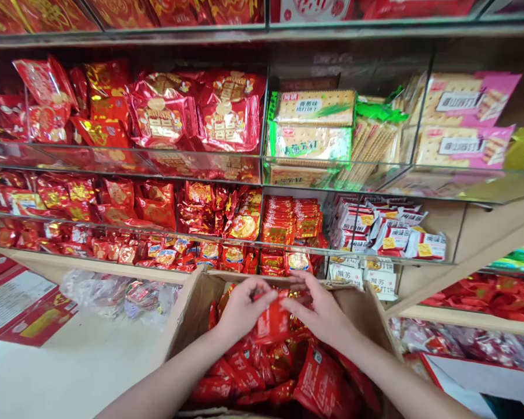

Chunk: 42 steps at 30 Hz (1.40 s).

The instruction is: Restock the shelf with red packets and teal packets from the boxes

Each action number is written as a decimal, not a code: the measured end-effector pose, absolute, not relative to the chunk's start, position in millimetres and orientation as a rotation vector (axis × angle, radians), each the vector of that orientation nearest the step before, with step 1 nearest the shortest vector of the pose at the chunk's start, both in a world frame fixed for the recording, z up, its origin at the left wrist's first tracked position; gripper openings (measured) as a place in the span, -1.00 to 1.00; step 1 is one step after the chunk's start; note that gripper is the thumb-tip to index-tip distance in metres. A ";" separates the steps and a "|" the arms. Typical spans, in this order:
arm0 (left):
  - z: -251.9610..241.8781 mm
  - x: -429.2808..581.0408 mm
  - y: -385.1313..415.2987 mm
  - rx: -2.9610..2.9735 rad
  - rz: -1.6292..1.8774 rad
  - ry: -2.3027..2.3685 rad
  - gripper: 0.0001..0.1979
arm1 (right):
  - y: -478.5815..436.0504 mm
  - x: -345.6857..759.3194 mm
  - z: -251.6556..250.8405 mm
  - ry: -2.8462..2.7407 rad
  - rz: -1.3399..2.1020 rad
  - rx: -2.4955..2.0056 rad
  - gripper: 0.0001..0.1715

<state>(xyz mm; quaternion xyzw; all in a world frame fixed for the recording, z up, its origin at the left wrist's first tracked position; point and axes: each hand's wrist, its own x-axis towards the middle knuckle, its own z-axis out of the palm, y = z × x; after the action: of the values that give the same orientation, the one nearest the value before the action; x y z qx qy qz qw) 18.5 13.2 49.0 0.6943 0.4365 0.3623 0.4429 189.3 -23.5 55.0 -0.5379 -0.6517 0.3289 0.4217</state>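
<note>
A cardboard box (187, 317) stands before me, filled with shiny red snack packets (325, 381) lying in a jumble. Over its far half, my left hand (247, 308) pinches the left side of one red packet (271, 319) between thumb and fingers. My right hand (318, 305) grips the same packet from the right, its thumb on the front face. The packet is held roughly upright above the others. The fingers behind it are partly hidden.
Beyond the box rise glass-fronted shelves (227, 161) with red packets, green-and-white cracker packs (312, 139) and pink-ended cracker packs (463, 145). Plastic-bagged goods (126, 294) lie under the left shelf. A red carton (20, 299) is on the floor at left; an open carton (475, 378) is at lower right.
</note>
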 end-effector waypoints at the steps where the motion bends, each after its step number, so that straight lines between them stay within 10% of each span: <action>1: 50.6 26.1 12.5 1.627 1.016 1.079 -0.83 | -27.8 183.8 48.8 -1.549 0.946 -1.335 -0.54; 12: 41.5 36.0 13.7 1.174 1.057 0.932 -0.75 | -27.3 175.3 36.1 -1.580 0.796 -1.456 -0.68; 23: 31.9 40.6 9.7 0.566 0.843 0.965 -0.75 | -42.8 195.0 51.2 -1.745 0.751 -1.147 -0.36; 28: 33.0 37.1 6.8 0.618 0.676 0.964 -0.69 | -39.6 187.4 48.0 -1.644 0.527 -1.218 -0.85; 42: 30.7 35.2 5.5 1.053 0.841 0.913 -0.68 | -31.9 189.6 26.8 -1.078 1.034 -1.278 -0.75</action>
<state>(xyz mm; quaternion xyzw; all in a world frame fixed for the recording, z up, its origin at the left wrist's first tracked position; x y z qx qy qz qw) 35.2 5.5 30.7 0.4704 0.4078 0.3756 0.6865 189.6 -31.9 26.8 -0.5409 -0.4565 0.4375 0.5546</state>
